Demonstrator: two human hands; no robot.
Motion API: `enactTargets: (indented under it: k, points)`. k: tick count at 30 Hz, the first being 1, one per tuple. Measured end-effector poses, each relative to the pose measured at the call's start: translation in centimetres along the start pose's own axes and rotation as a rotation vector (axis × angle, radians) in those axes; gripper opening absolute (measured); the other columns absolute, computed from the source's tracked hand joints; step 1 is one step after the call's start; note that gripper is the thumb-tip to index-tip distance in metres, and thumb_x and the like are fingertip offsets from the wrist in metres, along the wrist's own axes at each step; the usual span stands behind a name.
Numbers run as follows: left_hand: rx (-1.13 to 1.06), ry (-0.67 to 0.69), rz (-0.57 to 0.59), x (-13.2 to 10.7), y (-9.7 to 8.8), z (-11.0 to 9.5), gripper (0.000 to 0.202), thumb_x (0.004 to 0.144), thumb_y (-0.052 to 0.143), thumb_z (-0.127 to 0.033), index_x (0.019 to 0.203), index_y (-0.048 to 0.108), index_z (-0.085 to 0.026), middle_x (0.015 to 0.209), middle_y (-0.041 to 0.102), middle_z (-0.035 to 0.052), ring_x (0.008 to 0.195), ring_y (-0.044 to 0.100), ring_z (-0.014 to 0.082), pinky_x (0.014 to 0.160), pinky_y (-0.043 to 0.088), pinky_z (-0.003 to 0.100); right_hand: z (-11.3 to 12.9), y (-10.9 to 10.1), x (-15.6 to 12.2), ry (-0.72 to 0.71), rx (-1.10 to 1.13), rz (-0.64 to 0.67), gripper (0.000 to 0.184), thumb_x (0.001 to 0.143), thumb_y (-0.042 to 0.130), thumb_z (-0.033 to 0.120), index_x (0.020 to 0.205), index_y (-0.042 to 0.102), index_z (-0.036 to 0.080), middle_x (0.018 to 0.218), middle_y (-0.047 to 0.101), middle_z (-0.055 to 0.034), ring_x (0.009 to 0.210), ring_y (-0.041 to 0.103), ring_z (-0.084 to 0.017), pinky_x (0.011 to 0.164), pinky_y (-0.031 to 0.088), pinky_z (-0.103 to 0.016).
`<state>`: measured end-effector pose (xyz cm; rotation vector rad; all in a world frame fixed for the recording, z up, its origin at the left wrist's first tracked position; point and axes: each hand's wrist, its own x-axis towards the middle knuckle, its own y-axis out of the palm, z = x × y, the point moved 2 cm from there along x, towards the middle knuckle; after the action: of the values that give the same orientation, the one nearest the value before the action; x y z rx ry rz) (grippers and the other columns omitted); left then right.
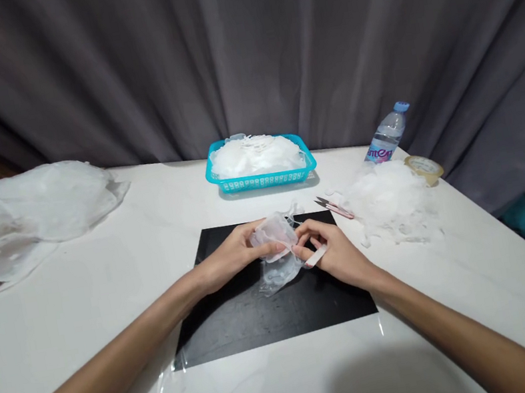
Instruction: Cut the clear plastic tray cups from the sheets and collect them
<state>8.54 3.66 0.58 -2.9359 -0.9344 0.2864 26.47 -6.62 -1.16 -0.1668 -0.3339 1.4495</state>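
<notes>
My left hand [246,248] grips a small sheer white piece, like a thin fabric pouch [273,232], with the thumb on its near side. Close by on the right, my right hand [325,246] pinches the edge of the same piece between thumb and fingers. A short white strip [317,256] sticks out from under the right fingers. Thin white strands rise behind the fingertips, and a translucent part of the piece hangs below. Both hands are just above a black mat [274,320]. What exactly the right fingertips pinch is partly hidden.
A blue basket [267,181] heaped with white sheer pieces stands at the back. Thread snips [335,207] lie right of the mat, beside a loose white pile [392,200], a tape roll [424,168] and a water bottle [387,134]. A big translucent bag [54,199] lies left.
</notes>
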Motion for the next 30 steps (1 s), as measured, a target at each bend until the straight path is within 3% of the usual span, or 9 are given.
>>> enactTargets:
  k: [7,12,14,17,18,21,24,27,30]
  points:
    - [0.089,0.032,0.039,0.0,0.0,-0.2,0.029,0.081,0.082,-0.036,0.100,0.072,-0.016,0.091,0.072,0.0012,0.081,0.065,0.0174,0.075,0.050,0.026,0.4,-0.2,-0.4,-0.081,-0.311,0.034,0.003,0.088,0.068,0.023,0.091,0.066,0.023,0.083,0.071,0.0017,0.077,0.055,-0.017,0.070,0.038,-0.028]
    - [0.114,0.052,0.002,0.1,0.0,0.0,0.035,0.080,0.082,-0.041,0.101,0.071,-0.015,0.092,0.071,0.0028,0.082,0.063,0.0190,0.075,0.050,0.027,0.3,-0.1,-0.6,-0.132,-0.392,-0.012,0.010,0.088,0.065,0.016,0.094,0.068,0.024,0.086,0.074,0.0005,0.085,0.060,-0.020,0.075,0.042,-0.030]
    - [0.187,0.002,0.136,-0.3,-0.7,-0.8,0.032,0.080,0.080,-0.041,0.097,0.071,-0.015,0.087,0.069,0.0017,0.076,0.061,0.0174,0.069,0.047,0.025,-0.2,-0.3,-0.4,-0.108,-0.440,-0.084,0.014,0.087,0.062,0.013,0.093,0.070,0.023,0.089,0.074,-0.0006,0.087,0.062,-0.021,0.077,0.043,-0.031]
    - [0.336,-0.146,0.442,-1.5,-2.4,-2.3,0.025,0.079,0.081,-0.037,0.086,0.070,-0.016,0.077,0.064,-0.0004,0.069,0.056,0.0153,0.059,0.040,0.022,-0.7,-0.9,-0.1,-0.056,-0.507,-0.188,0.019,0.084,0.060,0.009,0.090,0.072,0.022,0.089,0.074,-0.0020,0.086,0.064,-0.022,0.077,0.043,-0.032]
    - [0.349,-0.179,0.476,-1.8,-3.0,-2.7,0.024,0.079,0.080,-0.036,0.086,0.069,-0.016,0.075,0.063,-0.0006,0.068,0.055,0.0153,0.059,0.040,0.022,-0.8,-1.0,-0.1,-0.048,-0.512,-0.193,0.018,0.084,0.061,0.009,0.091,0.072,0.022,0.088,0.074,-0.0018,0.085,0.064,-0.022,0.076,0.043,-0.032]
    - [0.356,-0.203,0.466,-2.1,-4.2,-3.3,0.018,0.080,0.077,-0.031,0.087,0.068,-0.017,0.076,0.062,-0.0002,0.071,0.056,0.0162,0.063,0.043,0.022,-0.4,-1.5,-0.2,-0.019,-0.497,-0.111,0.016,0.086,0.064,0.013,0.092,0.073,0.025,0.085,0.075,0.0005,0.083,0.064,-0.021,0.073,0.043,-0.031]
    - [0.315,-0.174,0.441,-1.6,-3.8,-2.9,0.015,0.081,0.073,-0.026,0.090,0.064,-0.017,0.079,0.061,0.0003,0.073,0.055,0.0160,0.065,0.045,0.023,0.0,-2.1,-0.6,-0.007,-0.480,-0.007,0.013,0.091,0.064,0.019,0.095,0.074,0.026,0.088,0.074,0.0005,0.085,0.064,-0.021,0.073,0.043,-0.031]
    - [0.307,-0.125,0.417,-1.1,-3.0,-2.5,0.013,0.084,0.069,-0.026,0.086,0.060,-0.017,0.078,0.058,-0.0005,0.072,0.053,0.0149,0.066,0.044,0.023,0.7,-2.6,-1.0,-0.108,-0.461,-0.099,0.016,0.097,0.063,0.032,0.109,0.073,0.027,0.103,0.069,-0.0036,0.087,0.061,-0.021,0.077,0.045,-0.033]
    - [0.356,-0.067,0.356,-1.0,-2.4,-2.5,0.018,0.089,0.067,-0.034,0.086,0.062,-0.016,0.079,0.057,-0.0005,0.074,0.051,0.0149,0.067,0.042,0.023,1.6,-2.0,-1.7,-0.234,-0.394,-0.214,0.018,0.100,0.061,0.037,0.111,0.068,0.025,0.108,0.063,-0.0056,0.084,0.058,-0.019,0.078,0.048,-0.034]
